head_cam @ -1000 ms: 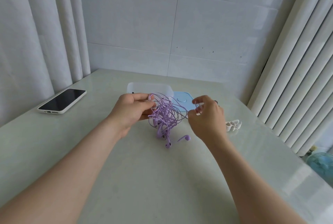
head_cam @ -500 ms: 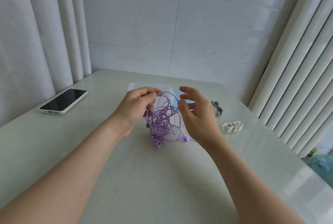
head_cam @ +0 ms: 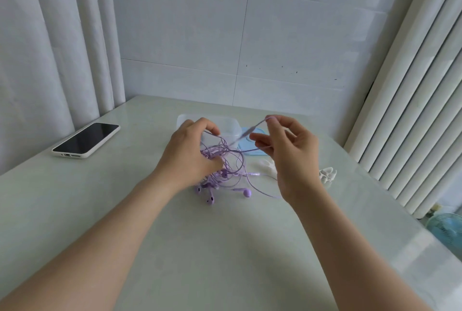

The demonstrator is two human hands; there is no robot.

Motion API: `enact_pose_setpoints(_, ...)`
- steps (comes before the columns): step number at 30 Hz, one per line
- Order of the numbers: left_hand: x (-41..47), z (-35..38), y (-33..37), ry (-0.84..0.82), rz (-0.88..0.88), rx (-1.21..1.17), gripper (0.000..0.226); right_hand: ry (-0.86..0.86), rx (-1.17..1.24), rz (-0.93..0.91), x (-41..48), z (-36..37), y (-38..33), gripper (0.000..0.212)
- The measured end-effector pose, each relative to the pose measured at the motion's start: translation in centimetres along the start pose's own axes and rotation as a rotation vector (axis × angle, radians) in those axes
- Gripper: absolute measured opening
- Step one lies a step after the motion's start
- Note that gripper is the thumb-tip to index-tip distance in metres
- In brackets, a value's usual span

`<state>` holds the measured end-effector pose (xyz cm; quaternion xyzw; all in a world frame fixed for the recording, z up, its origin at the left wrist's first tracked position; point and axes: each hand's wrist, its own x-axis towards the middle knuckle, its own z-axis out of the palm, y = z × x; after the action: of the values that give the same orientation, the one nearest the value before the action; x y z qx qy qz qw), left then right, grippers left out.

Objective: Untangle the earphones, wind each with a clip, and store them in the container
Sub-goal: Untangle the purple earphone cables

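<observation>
Over the table (head_cam: 225,248) | left hand (head_cam: 190,155) grips the tangled purple earphones (head_cam: 226,173) | right hand (head_cam: 295,158) pinches one cord (head_cam: 257,126), held higher | clear container (head_cam: 231,127) just behind

A phone (head_cam: 86,140) is laid near the left edge of the table (head_cam: 225,248). A container (head_cam: 231,125) is set toward the far edge, with a lid (head_cam: 250,149) just beside it on the right. The earphones (head_cam: 232,173) are gathered in front of the container, mid-table. One clip (head_cam: 266,166) is placed right of them, and a second clip (head_cam: 327,174) nearer the right edge.
</observation>
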<state>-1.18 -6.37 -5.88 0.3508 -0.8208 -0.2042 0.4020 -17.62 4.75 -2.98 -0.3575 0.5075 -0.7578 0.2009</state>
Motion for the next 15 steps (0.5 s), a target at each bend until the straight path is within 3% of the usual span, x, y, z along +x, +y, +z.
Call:
enact_pose_setpoints(3,0.2,-0.1,-0.2,0.061,-0.041,0.035,0.058,0.05,0.027,0.045,0.2,-0.3,-0.1,0.01)
enact_pose_setpoints(8,0.3,0.2,-0.4,0.147,-0.114,-0.097,0.073,0.118,-0.508,-0.312,0.8,-1.0,1.0,0.013)
enact_pose_setpoints(11,0.7,0.4,-0.5,0.181,-0.221,-0.245,0.06,0.094,-0.895,-0.449,0.7,-1.2,1.3,0.01)
enact_pose_setpoints(15,1.2,0.6,-0.6,0.22,-0.296,-0.33,0.042,-0.067,-1.037,-0.506,0.6,-1.4,2.7,0.013)
